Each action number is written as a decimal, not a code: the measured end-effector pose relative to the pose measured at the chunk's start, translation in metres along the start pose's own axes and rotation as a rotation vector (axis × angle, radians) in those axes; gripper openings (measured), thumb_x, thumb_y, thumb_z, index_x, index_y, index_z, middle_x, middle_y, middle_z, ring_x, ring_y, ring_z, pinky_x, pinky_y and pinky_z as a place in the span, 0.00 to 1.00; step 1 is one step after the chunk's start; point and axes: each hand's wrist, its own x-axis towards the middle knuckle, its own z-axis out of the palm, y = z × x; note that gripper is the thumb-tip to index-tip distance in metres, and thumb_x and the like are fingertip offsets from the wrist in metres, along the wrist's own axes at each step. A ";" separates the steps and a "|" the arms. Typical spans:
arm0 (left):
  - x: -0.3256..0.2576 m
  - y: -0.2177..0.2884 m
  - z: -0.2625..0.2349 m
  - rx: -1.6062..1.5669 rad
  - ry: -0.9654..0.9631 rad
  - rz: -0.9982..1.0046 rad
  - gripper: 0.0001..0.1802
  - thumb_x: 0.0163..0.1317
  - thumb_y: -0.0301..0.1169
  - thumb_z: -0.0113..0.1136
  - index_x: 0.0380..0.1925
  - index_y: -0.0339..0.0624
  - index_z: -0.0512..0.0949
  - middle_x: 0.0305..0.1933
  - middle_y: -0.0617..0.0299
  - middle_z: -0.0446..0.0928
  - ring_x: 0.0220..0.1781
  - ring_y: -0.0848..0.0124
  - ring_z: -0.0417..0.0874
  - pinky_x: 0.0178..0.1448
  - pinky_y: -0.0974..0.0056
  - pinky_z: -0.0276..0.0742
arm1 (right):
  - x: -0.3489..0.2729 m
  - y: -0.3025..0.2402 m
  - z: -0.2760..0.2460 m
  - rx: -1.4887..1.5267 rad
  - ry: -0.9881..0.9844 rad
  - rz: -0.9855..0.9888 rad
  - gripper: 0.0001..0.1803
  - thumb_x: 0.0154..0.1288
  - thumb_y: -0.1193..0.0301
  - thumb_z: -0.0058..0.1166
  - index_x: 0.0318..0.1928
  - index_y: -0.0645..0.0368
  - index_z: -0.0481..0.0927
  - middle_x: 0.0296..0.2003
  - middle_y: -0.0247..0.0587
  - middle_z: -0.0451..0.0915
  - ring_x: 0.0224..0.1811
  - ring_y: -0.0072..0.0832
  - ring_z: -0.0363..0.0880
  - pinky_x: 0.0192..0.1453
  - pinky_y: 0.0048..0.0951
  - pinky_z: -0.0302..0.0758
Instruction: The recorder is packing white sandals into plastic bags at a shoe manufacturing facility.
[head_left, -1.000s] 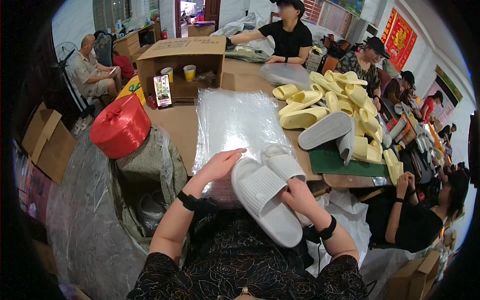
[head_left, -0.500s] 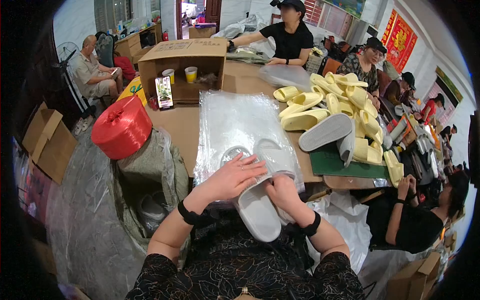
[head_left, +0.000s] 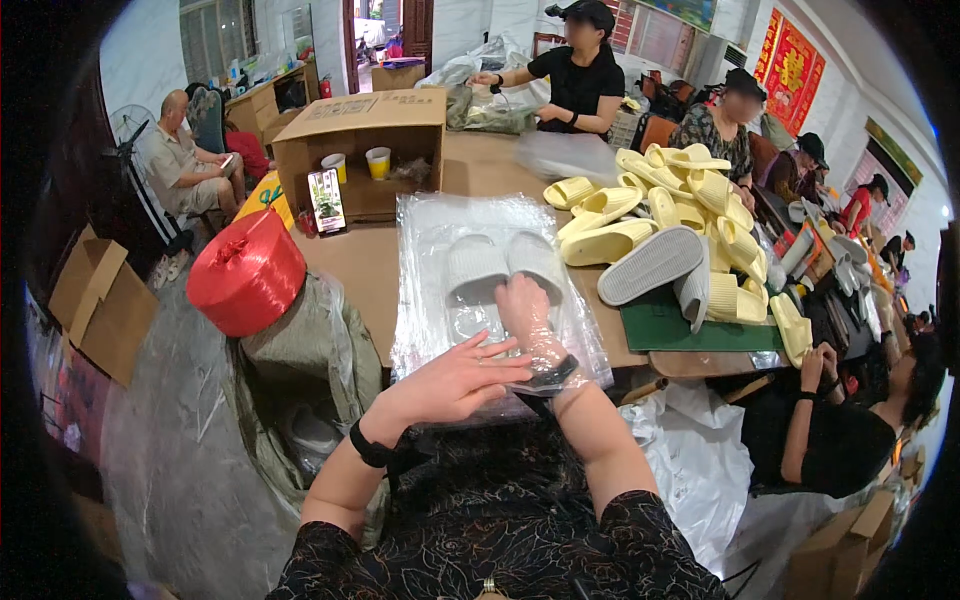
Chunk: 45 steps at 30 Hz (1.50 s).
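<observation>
A pair of light grey slippers lies inside a clear plastic bag, the left slipper [head_left: 474,264] beside the right slipper [head_left: 537,259], straps toward the far end. My right hand [head_left: 528,312] reaches into the bag up to the wrist, with its fingers curled closed at the right slipper, just below the strap. My left hand [head_left: 455,378] lies with fingers stretched out at the bag's near edge, its fingertips by my right wrist. Beneath is a stack of clear plastic bags [head_left: 420,235] on the table. The slippers' near ends are partly hidden by my hands and shiny film.
Yellow slippers [head_left: 610,243] are heaped at the right, with a grey slipper [head_left: 652,265] on a green board [head_left: 660,330]. Left stand a red twine roll [head_left: 247,270] on a sack [head_left: 300,350], a phone [head_left: 326,202] and a cardboard box [head_left: 360,110]. Several people work around.
My right hand has pushed the second slipper forward into the bag, level with the first. My left hand has drawn back toward me. A person across the table has moved their arm.
</observation>
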 end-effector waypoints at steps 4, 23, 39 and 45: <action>-0.005 -0.005 -0.010 -0.018 0.036 -0.022 0.21 0.67 0.32 0.52 0.60 0.52 0.76 0.70 0.67 0.68 0.76 0.58 0.58 0.79 0.43 0.41 | 0.019 0.004 0.014 0.045 0.108 -0.041 0.22 0.65 0.56 0.51 0.38 0.67 0.76 0.36 0.61 0.80 0.39 0.56 0.81 0.46 0.50 0.77; -0.049 -0.036 0.017 -0.151 0.424 -1.086 0.30 0.59 0.56 0.60 0.21 0.35 0.81 0.15 0.55 0.74 0.23 0.62 0.80 0.34 0.58 0.73 | -0.118 0.092 -0.151 0.747 -0.167 0.195 0.15 0.67 0.64 0.58 0.38 0.65 0.82 0.29 0.28 0.78 0.32 0.16 0.72 0.38 0.20 0.69; -0.080 -0.054 0.026 -0.693 0.515 -0.878 0.12 0.63 0.31 0.60 0.37 0.31 0.83 0.29 0.63 0.83 0.19 0.80 0.71 0.23 0.72 0.67 | -0.087 0.134 -0.117 0.713 -0.440 0.280 0.11 0.66 0.66 0.58 0.34 0.62 0.83 0.30 0.31 0.84 0.30 0.16 0.77 0.30 0.19 0.69; -0.065 -0.043 0.021 -0.919 0.743 -0.728 0.10 0.66 0.27 0.55 0.39 0.29 0.80 0.37 0.58 0.84 0.30 0.79 0.80 0.38 0.71 0.78 | -0.084 0.115 -0.120 1.090 -0.114 0.209 0.09 0.69 0.70 0.54 0.42 0.64 0.78 0.35 0.38 0.83 0.34 0.23 0.82 0.38 0.22 0.79</action>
